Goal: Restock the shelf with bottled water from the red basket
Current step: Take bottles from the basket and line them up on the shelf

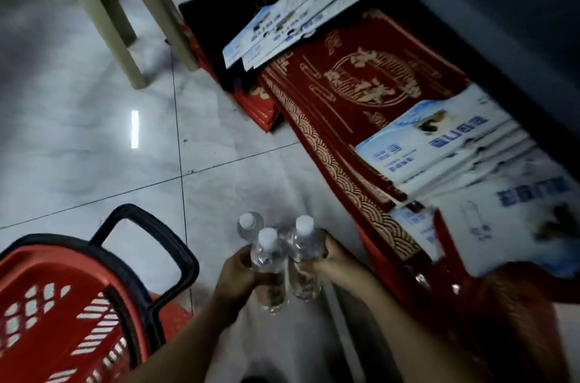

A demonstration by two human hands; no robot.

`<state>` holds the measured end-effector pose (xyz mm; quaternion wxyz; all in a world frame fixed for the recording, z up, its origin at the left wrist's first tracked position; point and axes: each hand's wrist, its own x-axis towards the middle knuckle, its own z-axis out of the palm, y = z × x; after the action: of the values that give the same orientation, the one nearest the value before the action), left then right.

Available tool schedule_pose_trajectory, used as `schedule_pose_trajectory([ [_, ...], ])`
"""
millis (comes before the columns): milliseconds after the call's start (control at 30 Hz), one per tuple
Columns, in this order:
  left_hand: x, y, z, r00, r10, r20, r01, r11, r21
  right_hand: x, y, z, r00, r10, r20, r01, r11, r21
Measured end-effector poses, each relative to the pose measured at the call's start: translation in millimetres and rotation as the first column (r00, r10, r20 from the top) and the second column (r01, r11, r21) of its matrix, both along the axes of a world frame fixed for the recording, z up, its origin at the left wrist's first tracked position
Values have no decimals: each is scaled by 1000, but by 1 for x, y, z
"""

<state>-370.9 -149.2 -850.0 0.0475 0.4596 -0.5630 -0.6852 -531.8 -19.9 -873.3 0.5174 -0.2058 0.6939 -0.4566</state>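
A downward view over glossy, pale, marble-patterned floor tiles [78, 147] with thin dark grout lines. Low in the middle, two bare hands clasp three clear plastic water bottles [271, 260] with smooth white screw caps, held upright and pressed together as a cluster above the floor. The left hand [233, 272] has its grip curled round the nearest bottle; the right hand [332, 260] has its grip curled round the bottle on the right. Which hand steadies the third bottle, behind them, cannot be told. At lower left is the red basket [47, 288], hard plastic with slotted lattice walls and a thick black loop handle [175, 244] standing up near the left forearm. To the right, near the right forearm, flat red packs [361, 78] with gold wave and seal patterns lie fanned in a long row, with flat white-and-blue printed cartons [439, 144] stacked on them. A beige plastic stool [125, 5] with rounded legs stands at upper left. Open tile lies between the basket, the stool and the red row.
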Motion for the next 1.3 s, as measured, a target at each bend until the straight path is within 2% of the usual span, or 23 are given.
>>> schedule_pose_trajectory([
  [67,3,3,40,995,-68,-68,68,998,9,5,21,62,1000,-23,-2,23,1000,-2],
  [167,5,13,106,977,-74,-202,80,996,24,15,60,142,993,-113,-40,109,991,-78],
  [267,2,30,176,936,-139,-323,139,990,-23,28,91,209,982,-186,-40,177,971,-160],
  [400,-4,64,271,851,-163,-499,169,985,-33,46,124,299,921,-387,-43,359,886,-292],
  [533,-10,103,357,721,-250,-647,236,965,-111,70,161,395,862,-430,-269,288,851,-438],
  [667,-16,140,430,570,-254,-782,268,956,-115,84,199,465,821,-445,-359,235,835,-498],
  [867,-27,178,523,362,-376,-853,266,919,-292,100,241,550,646,-626,-437,271,723,-636],
  [1000,-50,191,567,295,-435,-851,287,890,-355,100,259,600,544,-693,-473,302,687,-661],
  [1167,-94,204,612,190,-436,-880,271,885,-380,71,259,641,363,-769,-527,326,634,-701],
  [1300,-138,209,642,169,-464,-869,276,869,-410,39,251,667,209,-839,-503,333,545,-770],
])
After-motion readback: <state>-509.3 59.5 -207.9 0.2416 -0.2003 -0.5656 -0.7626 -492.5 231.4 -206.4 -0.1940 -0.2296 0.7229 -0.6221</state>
